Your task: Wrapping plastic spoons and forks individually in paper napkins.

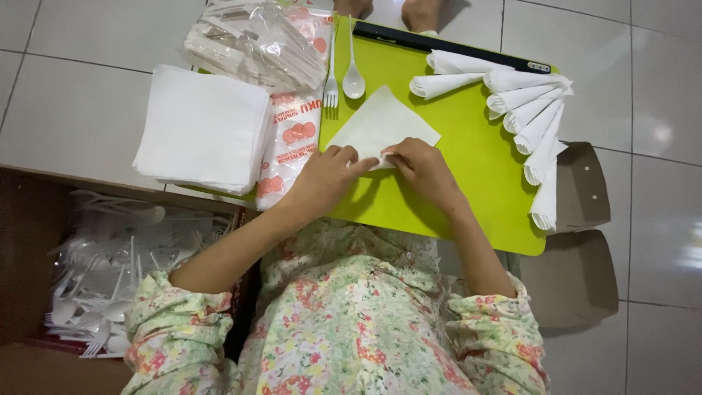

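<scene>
Bright, even light, glare patches on the floor tiles [662,135], soft shadows, slight wide-angle bending at edges.

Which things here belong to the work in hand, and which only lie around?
In use: left hand, right hand, napkin, fork, spoon, rolled napkins, napkin stack, green tray.
Lying about: cutlery box, plastic bags.

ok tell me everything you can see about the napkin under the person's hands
The napkin is a thin white sheet that looks like soft tissue paper. It lies flat on the lime-green board, turned like a diamond with one corner pointing away from the person. Its near corner is being folded: the left hand and the right hand both press on that edge, fingertips meeting over it. A white plastic fork and spoon lie just beyond its far corner, apart from it.
</scene>
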